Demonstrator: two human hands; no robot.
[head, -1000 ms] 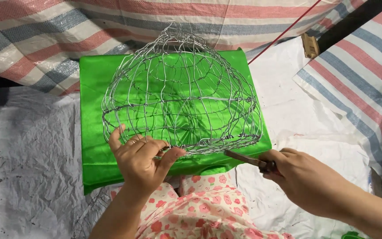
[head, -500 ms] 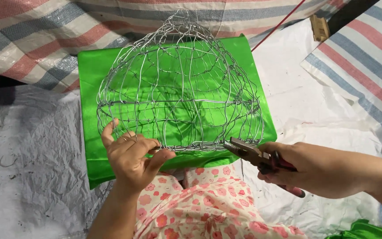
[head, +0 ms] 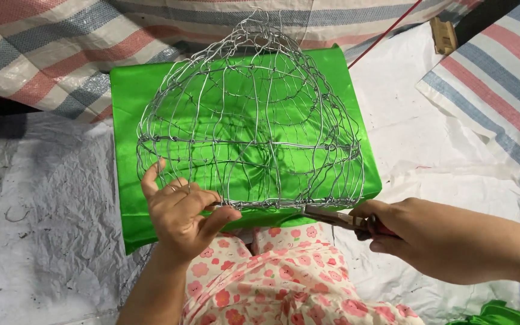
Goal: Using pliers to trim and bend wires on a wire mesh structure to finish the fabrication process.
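Wire is bent into a big round cage (head: 251, 120), shaped like a dome, and it is lying on a shiny green cloth (head: 130, 102). The cage is sitting right in the middle, just past the person's knees.

The left hand (head: 181, 219) is reaching up from below with the wrist bent back. Its fingers are curling in and pinching the bottom rim of the cage, and the thumb is sticking up against the wires on the left side.

The right hand (head: 416, 232) is coming in from the right, lying low and flat. It is squeezing tight around the red handles of the pliers (head: 338, 218). The pliers are pointing left, and their tips are touching the bottom rim of the cage, near the left hand's fingertips.

Pink cloth with flowers (head: 284, 277) is covering the person's lap under both hands. White crinkly sheets (head: 43, 198) are lying on the ground on both sides. A striped sheet (head: 61, 48) is spreading out behind the green cloth and along the right side.
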